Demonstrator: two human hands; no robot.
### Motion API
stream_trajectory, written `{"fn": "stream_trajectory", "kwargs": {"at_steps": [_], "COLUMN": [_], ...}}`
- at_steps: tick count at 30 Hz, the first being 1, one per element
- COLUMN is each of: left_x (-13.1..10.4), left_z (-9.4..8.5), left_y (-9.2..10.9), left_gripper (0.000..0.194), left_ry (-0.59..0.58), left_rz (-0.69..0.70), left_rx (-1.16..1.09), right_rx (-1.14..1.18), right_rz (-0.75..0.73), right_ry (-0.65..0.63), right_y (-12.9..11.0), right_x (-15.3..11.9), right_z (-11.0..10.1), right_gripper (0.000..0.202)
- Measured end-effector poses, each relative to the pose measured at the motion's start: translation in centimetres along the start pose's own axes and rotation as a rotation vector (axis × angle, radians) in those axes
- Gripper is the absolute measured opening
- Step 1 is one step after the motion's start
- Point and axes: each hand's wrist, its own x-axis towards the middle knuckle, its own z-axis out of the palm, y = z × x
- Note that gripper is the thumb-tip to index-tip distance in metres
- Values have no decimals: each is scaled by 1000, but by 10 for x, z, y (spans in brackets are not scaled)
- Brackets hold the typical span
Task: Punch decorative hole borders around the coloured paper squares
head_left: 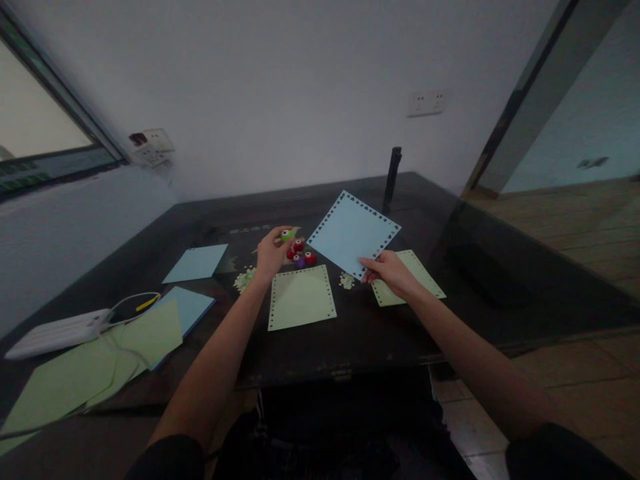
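Note:
My left hand (271, 253) has its fingers closed on a small green craft punch (287, 235), just above the dark table. Beside it, several red punches (310, 258) and a purple punch (299, 261) sit close together. Raised over the table, a light blue sheet of paper (353, 230) is pinched by its lower corner in my right hand (390, 270). Small punched holes run along the edges of that sheet. Between my forearms lies a pale green sheet (303, 298) with holes along its edges. Another punched green sheet (413, 277) is partly covered by my right hand.
Small paper cut-outs are heaped in one pile (245, 280) by my left wrist and another (347, 280) below the blue sheet. Blue sheets (196, 263), green sheets (75, 373) and a white power strip (60, 333) with a cable lie left. A black upright object (393, 177) stands behind.

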Motion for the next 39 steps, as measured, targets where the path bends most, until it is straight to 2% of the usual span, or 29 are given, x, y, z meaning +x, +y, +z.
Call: {"fn": "stream_trajectory", "kwargs": {"at_steps": [4,7,10,13,19,24,31,39], "left_x": [-20,-35,-44,-50,-56,-62,-64,-65], "left_z": [31,48,55,56,61,66,66,69], "left_y": [18,26,34,40,43,42,47,46], "left_gripper": [32,24,17,17,17,24,33,30], "left_ry": [-212,-340,-447,-519,-529,-571,-525,-538], "left_rz": [-257,-408,-488,-509,-537,-509,-496,-496], "left_rx": [-419,-672,-823,-881,-909,-975,-966,-970], "right_rx": [10,16,34,58,42,30,-23,-11], "right_rz": [-8,-22,-49,-70,-110,-149,-161,-159], "right_ry": [37,68,108,150,193,192,206,207], "right_y": [0,0,1,4,5,5,2,1], "right_x": [-1,0,1,3,3,0,-2,-3], "right_z": [0,0,-2,-3,1,4,5,6], "right_gripper": [23,26,27,28,31,32,33,32]}}
